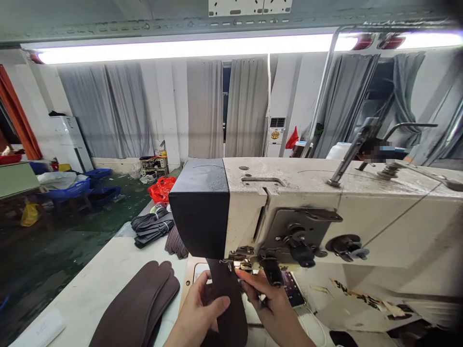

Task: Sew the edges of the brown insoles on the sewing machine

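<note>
A dark brown insole-shaped piece (228, 308) lies under the needle area of a white sewing machine (246, 226) with a black end cover. My left hand (202, 308) grips its left edge, thumb on top and fingers partly hidden beneath. At the right edge, close to the presser foot (227, 264), is my right hand (267, 301). Its index finger points at the piece's edge, while the other fingers curl around a small dark thing that I cannot make out. Several similar brown pieces (137, 303) lie stacked on the table to the left.
Tied dark bundles (152, 226) and a red plastic bag (161, 189) sit beyond the stack. A phone (292, 289) lies under the machine arm, a white object (41, 332) at the table's left edge. Behind the machine, part of another person (378, 149) shows. Blue trays (68, 188) stand far left.
</note>
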The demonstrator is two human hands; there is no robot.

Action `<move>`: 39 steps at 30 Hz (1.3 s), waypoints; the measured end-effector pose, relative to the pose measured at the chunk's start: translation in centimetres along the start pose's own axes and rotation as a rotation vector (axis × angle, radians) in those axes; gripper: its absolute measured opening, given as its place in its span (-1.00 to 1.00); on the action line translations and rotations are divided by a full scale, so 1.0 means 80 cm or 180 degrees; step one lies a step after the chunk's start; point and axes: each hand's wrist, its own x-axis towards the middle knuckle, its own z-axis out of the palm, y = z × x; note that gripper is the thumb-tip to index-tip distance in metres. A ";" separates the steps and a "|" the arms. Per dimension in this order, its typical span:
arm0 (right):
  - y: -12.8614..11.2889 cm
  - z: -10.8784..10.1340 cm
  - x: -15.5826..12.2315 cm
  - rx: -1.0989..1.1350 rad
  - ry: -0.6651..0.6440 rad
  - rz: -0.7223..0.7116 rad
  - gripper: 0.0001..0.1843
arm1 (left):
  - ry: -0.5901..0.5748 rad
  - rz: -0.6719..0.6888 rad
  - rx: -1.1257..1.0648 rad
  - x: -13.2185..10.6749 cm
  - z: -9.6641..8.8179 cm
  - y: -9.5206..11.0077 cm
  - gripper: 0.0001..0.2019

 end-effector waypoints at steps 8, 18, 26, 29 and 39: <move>0.004 0.000 -0.005 0.0061 -0.0077 0.0117 -0.58 | -0.0045 -0.0258 0.0097 0.011 -0.005 0.021 -0.41; -0.005 -0.002 0.002 0.0167 -0.0045 0.0214 -0.64 | 0.0331 -0.0044 -0.0194 0.042 -0.008 0.030 -0.64; -0.003 0.001 0.002 0.0262 -0.0058 0.0234 -0.62 | 0.1215 0.0240 -0.1066 0.023 0.032 -0.006 -0.68; -0.002 0.002 0.001 0.0228 -0.0079 0.0353 -0.63 | 0.1675 0.0032 -0.1425 0.007 0.051 -0.030 -0.74; -0.001 0.002 -0.001 0.0124 -0.0139 0.0327 -0.61 | 0.0083 0.0243 0.0904 0.051 -0.028 0.070 -0.76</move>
